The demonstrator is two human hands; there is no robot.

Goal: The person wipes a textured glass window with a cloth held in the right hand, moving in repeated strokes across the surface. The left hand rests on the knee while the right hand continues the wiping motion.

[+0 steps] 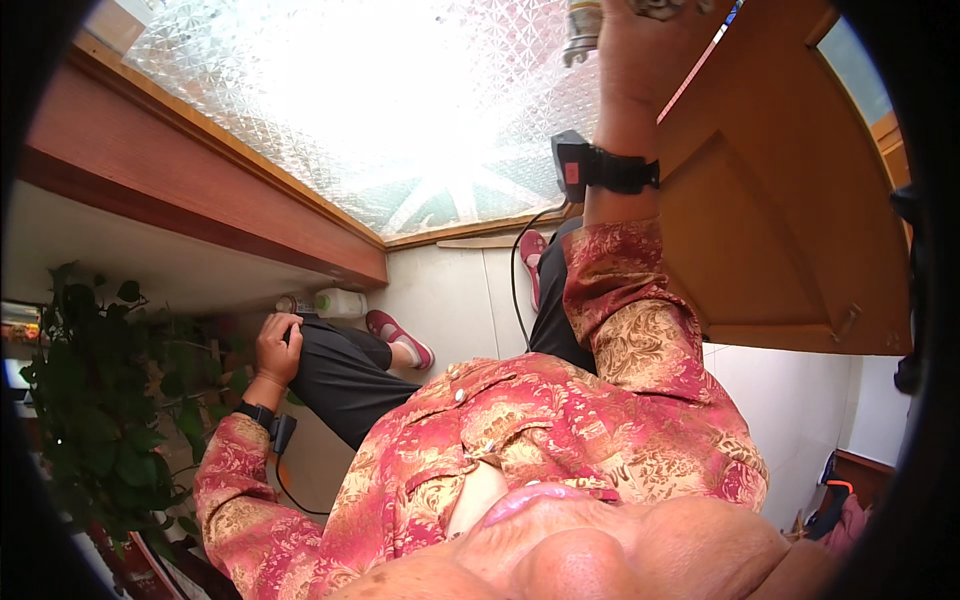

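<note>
My left hand (279,346) rests near my left knee with its fingers bent, touching the dark trousers (330,375). It wears a black wrist strap with a small device and a cable. My right hand (645,37) is raised at the top of the view, partly cut off by the edge. Beside it is a worn metal fitting (582,34), perhaps a door handle or lock part; whether my fingers grip it is not clear. Behind stands a patterned glass panel (337,97), very bright in the middle. A brown wooden door (750,225) is at the right.
A red-brown wooden ledge (210,172) runs along the left of the glass. Below it, a leafy potted plant (112,405) stands at the far left. A white bottle with a green label (343,303) lies or stands by my left shoe (401,337). Clothes (847,517) are at lower right.
</note>
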